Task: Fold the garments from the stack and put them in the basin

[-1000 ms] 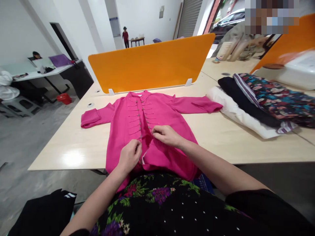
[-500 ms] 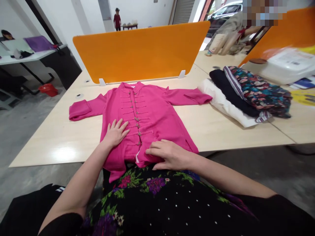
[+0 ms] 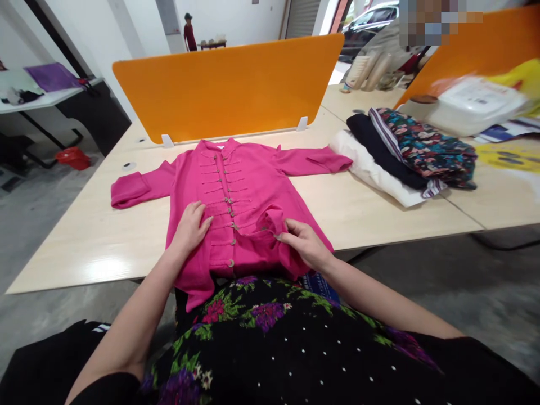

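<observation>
The pink shirt [image 3: 261, 185] lies on the surface [image 3: 354, 219], its bottom [image 3: 200, 295] hanging off the near edge, so it could slide. The right hand [image 3: 307, 243] pinches the front flap [image 3: 275, 222] in its fingers; a hard tug could wrinkle it. The left hand [image 3: 188, 229] rests on the shirt, fingers loose, and might let it slip. Farther right, a sleeve [image 3: 310, 161] by the clothes pile [image 3: 426, 146] could catch.

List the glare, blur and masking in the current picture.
Head view: white glare on the table's near-left part; head view: white container at right looks smeared; head view: pixelated block masks the upper right; head view: pink shirt reasonably clear.
</observation>
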Motion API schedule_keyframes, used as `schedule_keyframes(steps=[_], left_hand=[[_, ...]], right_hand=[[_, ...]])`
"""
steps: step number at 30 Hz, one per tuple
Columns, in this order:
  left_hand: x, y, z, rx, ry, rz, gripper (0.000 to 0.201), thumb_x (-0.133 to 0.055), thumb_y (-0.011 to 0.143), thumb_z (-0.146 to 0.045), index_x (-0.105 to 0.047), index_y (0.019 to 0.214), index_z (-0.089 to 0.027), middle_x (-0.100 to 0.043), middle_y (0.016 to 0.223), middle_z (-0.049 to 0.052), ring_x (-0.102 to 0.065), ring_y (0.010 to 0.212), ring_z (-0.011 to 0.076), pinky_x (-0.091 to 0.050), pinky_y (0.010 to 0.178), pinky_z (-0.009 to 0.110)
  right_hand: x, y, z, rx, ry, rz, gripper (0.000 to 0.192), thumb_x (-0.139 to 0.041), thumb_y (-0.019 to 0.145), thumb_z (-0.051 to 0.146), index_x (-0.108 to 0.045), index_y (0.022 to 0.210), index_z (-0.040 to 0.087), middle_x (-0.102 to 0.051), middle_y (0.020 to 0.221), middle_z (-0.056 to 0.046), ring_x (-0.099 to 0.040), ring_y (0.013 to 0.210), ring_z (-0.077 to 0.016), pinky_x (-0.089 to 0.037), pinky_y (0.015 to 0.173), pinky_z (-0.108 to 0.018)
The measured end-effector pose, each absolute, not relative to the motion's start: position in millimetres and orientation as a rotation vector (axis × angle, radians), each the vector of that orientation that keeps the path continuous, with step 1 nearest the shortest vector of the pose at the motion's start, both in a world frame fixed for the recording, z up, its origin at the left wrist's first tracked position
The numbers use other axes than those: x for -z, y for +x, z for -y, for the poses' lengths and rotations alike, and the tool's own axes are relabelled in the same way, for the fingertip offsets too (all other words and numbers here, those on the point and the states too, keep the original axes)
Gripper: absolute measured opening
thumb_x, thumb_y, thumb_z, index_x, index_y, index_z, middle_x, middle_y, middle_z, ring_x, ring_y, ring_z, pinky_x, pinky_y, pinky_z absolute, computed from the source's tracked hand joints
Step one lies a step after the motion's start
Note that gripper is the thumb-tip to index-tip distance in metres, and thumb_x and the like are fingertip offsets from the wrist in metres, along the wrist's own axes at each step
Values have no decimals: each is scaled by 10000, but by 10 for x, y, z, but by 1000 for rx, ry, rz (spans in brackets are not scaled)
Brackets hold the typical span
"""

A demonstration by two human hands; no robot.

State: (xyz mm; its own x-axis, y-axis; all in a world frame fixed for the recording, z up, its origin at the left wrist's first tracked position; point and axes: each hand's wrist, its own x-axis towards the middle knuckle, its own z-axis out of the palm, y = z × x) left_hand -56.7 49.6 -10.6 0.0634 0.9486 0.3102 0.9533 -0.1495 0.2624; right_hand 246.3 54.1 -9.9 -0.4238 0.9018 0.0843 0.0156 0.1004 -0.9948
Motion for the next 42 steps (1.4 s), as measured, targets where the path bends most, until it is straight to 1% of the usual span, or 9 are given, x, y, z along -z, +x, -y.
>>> schedule_keyframes(steps=[3, 9, 14, 18, 21, 26, 30, 33, 42], left_hand=[[-62, -246, -196, 935, -2413, 1868, 302, -468, 917, -433, -589, 1020, -176, -632, 1026, 89, -585, 1018, 202, -472, 918, 348], [9, 298, 18, 988, -2722, 1677, 527, -633, 831, -392, -461, 1284, -186, -550, 1283, 118, -525, 1197, 233, -470, 961, 372], [124, 243, -25, 1209, -2695, 1684, 176, -472, 887, -148, -616, 985, -177, -678, 939, 46, -648, 896, 160, -519, 791, 281], [80, 96, 199, 1368, -2730, 1609, 206, -455, 885, -107, -599, 1016, -176, -685, 1027, 64, -646, 979, 152, -509, 853, 273], [93, 38, 385, 1345, -2945, 1508, 240, -418, 884, -66, -582, 1018, -180, -668, 1107, 86, -629, 1050, 148, -501, 882, 267], [201, 66, 506, 1205, -3113, 1525, 253, -400, 892, -50, -585, 983, -196, -651, 1121, 77, -621, 1040, 130, -500, 866, 248], [243, 86, 541, 1068, -2981, 1499, 295, -380, 887, -37, -563, 1054, -199, -606, 1209, 96, -582, 1125, 145, -492, 913, 262], [282, 91, 581, 1109, -2621, 1529, 230, -433, 889, -71, -539, 1061, -181, -621, 1093, 99, -598, 1063, 157, -502, 890, 270], [367, 197, 652, 608, -1994, 1712, 198, -578, 864, -361, -521, 801, -182, -532, 728, 51, -505, 727, 205, -443, 649, 322]], right_hand=[[173, 2413, -526, -1508, -924, 1491, 224, -633, 738, 360, -472, 695, 211, -502, 680, 35, -479, 648, -134, -404, 650, -272], [119, 2368, -497, -1596, -776, 1576, 287, -694, 755, 388, -496, 693, 189, -515, 699, 31, -466, 661, -114, -392, 658, -260], [76, 2511, -535, -1519, -754, 1523, 302, -698, 749, 324, -456, 626, 191, -517, 689, 34, -477, 673, -109, -414, 698, -269], [2, 2742, -521, -1479, -692, 1659, 260, -675, 723, 217, -431, 637, 191, -551, 768, 13, -507, 724, -113, -416, 701, -265], [-44, 2832, -453, -1570, -614, 1975, 130, -622, 747, 183, -527, 836, 185, -560, 831, -3, -513, 726, -115, -419, 661, -252], [-38, 2721, -329, -1281, -673, 2537, 641, -636, 763, 208, -423, 1367, 183, -544, 980, -44, -511, 737, -129, -427, 659, -256], [-32, 2622, -263, -932, -697, 2862, 308, -531, 784, 88, -660, 1046, 184, -564, 909, -43, -541, 745, -140, -392, 655, -246], [-72, 2652, -229, -881, -773, 3025, 220, -520, 768, 61, -679, 865, 179, -620, 816, -37, -577, 725, -153, -372, 635, -243], [186, 2676, -184, -708, -963, 3075, 274, -482, 853, 154, -692, 1016, 223, -715, 817, -56, -665, 748, -185, -426, 642, -242]])
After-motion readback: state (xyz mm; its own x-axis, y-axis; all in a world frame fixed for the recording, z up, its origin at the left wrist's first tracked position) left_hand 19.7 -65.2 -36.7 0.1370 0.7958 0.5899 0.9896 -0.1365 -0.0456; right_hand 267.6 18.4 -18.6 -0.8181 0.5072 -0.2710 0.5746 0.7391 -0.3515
